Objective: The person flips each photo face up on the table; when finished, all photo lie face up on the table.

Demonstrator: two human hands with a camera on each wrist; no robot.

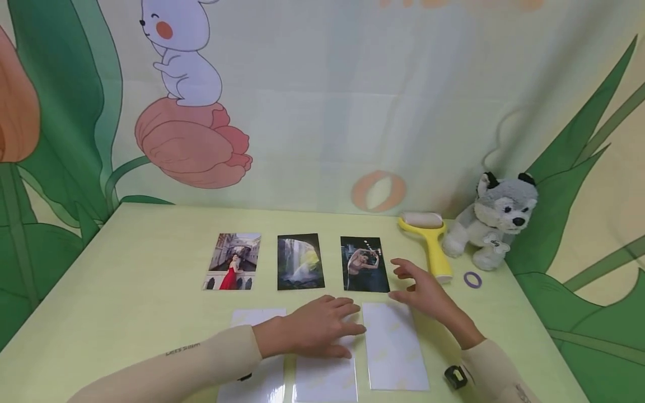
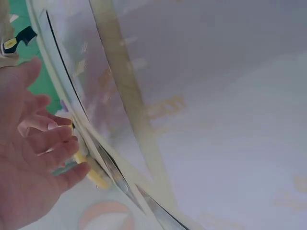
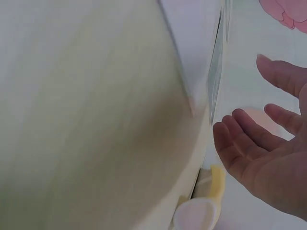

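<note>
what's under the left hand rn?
Under the left hand: the middle white sheet. Its near part shows in the head view. The hand covers much of its far part, so any marks or small items there can't be seen.

Table [image 1: 126, 291]: a broad passage follows the left edge; narrow lanes part the three photo prints [image 1: 300, 262]. The printed backdrop [image 1: 312, 140] closes the far edge. Toward the far right corner, the yellow-handled roller [image 1: 434, 246] and plush husky [image 1: 491, 221] obstruct; the left hand [image 1: 325, 327] bars the middle white sheet's [image 1: 325, 380] far end.
</note>
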